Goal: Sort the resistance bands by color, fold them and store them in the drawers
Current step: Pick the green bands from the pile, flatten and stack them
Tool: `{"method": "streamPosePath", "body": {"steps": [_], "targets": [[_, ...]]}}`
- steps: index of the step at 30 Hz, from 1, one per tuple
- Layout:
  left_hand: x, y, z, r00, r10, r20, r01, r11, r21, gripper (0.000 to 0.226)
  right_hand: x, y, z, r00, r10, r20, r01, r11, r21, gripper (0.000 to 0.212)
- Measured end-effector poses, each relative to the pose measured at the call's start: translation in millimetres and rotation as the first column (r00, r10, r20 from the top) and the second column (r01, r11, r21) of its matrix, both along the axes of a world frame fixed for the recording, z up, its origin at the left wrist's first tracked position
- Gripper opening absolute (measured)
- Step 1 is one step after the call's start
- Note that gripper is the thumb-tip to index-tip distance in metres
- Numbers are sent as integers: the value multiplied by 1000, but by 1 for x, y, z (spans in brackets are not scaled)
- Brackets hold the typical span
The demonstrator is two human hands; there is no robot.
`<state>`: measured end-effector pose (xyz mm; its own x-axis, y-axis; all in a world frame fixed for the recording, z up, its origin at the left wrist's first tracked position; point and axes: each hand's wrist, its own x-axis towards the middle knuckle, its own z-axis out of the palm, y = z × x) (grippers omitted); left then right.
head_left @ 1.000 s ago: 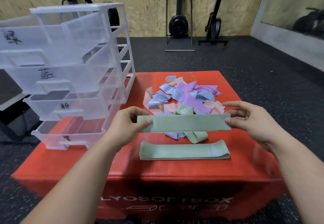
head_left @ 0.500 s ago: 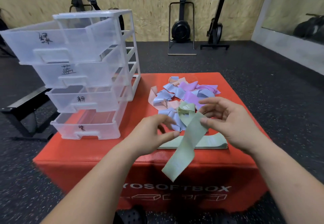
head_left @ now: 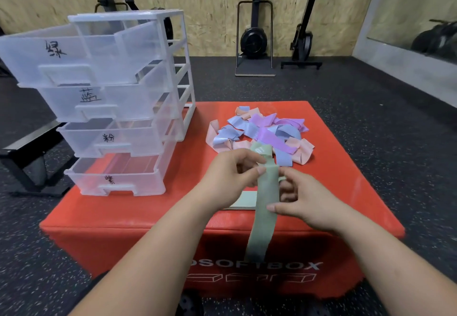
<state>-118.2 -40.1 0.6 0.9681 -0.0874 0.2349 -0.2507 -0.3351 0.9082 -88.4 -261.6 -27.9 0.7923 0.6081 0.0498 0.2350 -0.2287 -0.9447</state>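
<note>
A green resistance band (head_left: 264,206) hangs straight down in front of the red soft box (head_left: 148,216). My left hand (head_left: 230,174) pinches its top edge. My right hand (head_left: 304,199) holds its right side, thumb across the front. A second green band (head_left: 243,200) lies flat on the box behind my hands, mostly hidden. Another green band (head_left: 261,150) lies at the near edge of a heap of blue, purple and pink bands (head_left: 262,132). The clear drawer unit (head_left: 111,103) stands on the box's left, its labelled drawers pulled out.
A black bench (head_left: 27,147) stands on the floor left of the box. Exercise machines (head_left: 254,41) line the wooden back wall, and a mirror (head_left: 415,13) leans at the right. Dark rubber flooring surrounds the box.
The green band was stretched level between my hands; my hands have come together, and it now hangs vertically from them. The view has shifted, bringing the drawers further into frame.
</note>
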Motion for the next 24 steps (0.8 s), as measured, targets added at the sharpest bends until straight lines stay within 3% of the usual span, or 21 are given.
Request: {"method": "streamPosePath", "body": {"steps": [2, 5, 7, 12, 16, 24], "targets": [[3, 7, 2, 1000, 11, -13, -10, 999, 39, 13, 4, -4, -10, 998, 50, -29, -52, 996, -70, 50], [7, 27, 0, 997, 80, 16, -81, 978, 194, 8, 11, -8, -14, 998, -13, -63, 12, 1000, -11, 40], [9, 34, -4, 977, 209, 39, -213, 955, 207, 12, 13, -10, -12, 993, -4, -118, 8, 999, 32, 38], [10, 46, -9, 875, 481, -53, -484, 872, -73, 11, 17, -23, -9, 969, 164, -183, -191, 971, -143, 46], [6, 58, -15, 839, 514, -177, -540, 826, -162, 9, 29, -36, -6, 986, 43, -162, -68, 986, -154, 37], [2, 71, -28, 767, 590, -253, -626, 775, -87, 10, 47, -65, 0, 985, -171, 15, 171, 963, -209, 21]]}}
